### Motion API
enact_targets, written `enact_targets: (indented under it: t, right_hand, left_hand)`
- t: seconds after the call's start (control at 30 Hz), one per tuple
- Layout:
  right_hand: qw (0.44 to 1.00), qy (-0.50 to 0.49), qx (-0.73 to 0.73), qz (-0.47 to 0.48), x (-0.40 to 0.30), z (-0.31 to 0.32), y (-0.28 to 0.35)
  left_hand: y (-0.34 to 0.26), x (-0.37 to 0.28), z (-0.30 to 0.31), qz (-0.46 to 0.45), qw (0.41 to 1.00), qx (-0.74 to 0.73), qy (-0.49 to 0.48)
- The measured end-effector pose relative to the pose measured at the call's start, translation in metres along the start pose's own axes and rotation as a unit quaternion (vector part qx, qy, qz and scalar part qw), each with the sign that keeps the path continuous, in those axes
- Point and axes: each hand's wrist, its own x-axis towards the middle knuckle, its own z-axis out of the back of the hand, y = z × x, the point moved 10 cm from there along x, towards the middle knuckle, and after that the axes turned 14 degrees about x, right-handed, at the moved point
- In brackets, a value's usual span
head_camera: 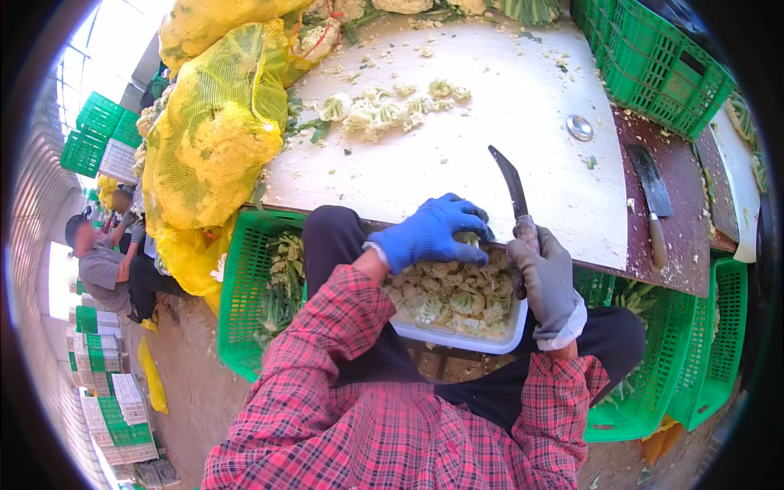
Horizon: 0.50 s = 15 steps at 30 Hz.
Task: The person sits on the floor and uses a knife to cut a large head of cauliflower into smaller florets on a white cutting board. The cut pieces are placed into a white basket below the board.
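Note:
My left hand (429,233), in a blue glove, is over a white plastic tub (490,347) at the table's near edge. Cut cauliflower florets (456,300) fill the tub between my knees. A pale floret piece (468,238) shows between thumb and fingers; whether they grip it is unclear. In a grey glove, my right hand (545,278) grasps the handle of a curved knife (511,180), its dark blade pointing away from me over the white tabletop (527,98). A loose row of cut florets (386,113) lies farther back on the board.
Yellow mesh sacks of cauliflower (214,141) bulge at left. A cleaver (650,184) and a round metal object (579,127) lie at right. Green crates flank my legs, one at left (236,306), one at right (649,392); another crate (655,67) stands on the table. A person (107,269) sits far left.

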Motion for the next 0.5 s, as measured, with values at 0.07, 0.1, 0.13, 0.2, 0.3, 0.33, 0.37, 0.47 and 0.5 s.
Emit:
enact_targets:
  t: [0.07,0.1,0.13,0.2,0.3,0.33,0.37,0.47,0.5]
  right_hand:
    - [1.000,0.003,0.002,-0.025,-0.002,-0.002,-0.005]
    - [0.999,0.006,0.010,-0.032,-0.003,-0.006,-0.006]
    - [0.999,0.008,0.018,-0.037,-0.003,-0.009,-0.006]
    - [0.999,0.003,0.014,-0.044,0.001,-0.012,-0.010]
    - [0.999,0.002,0.018,-0.046,0.004,-0.018,-0.015]
    - [0.998,0.003,0.016,-0.057,0.005,-0.020,-0.017]
    - [0.998,0.007,0.024,-0.059,0.006,-0.024,-0.018]
    - [0.996,0.019,0.032,-0.077,0.013,-0.024,-0.031]
    - [0.998,0.026,0.013,-0.064,0.016,-0.026,-0.033]
  left_hand:
    - [0.036,-0.001,0.026,0.031,0.991,-0.119,-0.051]
    - [0.075,-0.002,0.054,0.070,0.981,-0.048,-0.172]
    - [0.118,-0.008,0.082,0.145,0.944,0.085,-0.285]
    - [0.202,-0.034,0.107,0.315,0.851,0.194,-0.373]
    - [0.285,-0.048,0.093,0.429,0.845,0.050,-0.316]
    - [0.289,-0.042,0.084,0.428,0.859,0.007,-0.282]
    - [0.294,-0.038,0.078,0.427,0.870,-0.035,-0.246]
    - [0.248,-0.014,0.067,0.376,0.904,-0.030,-0.200]
    - [0.226,-0.007,0.064,0.350,0.916,-0.005,-0.194]
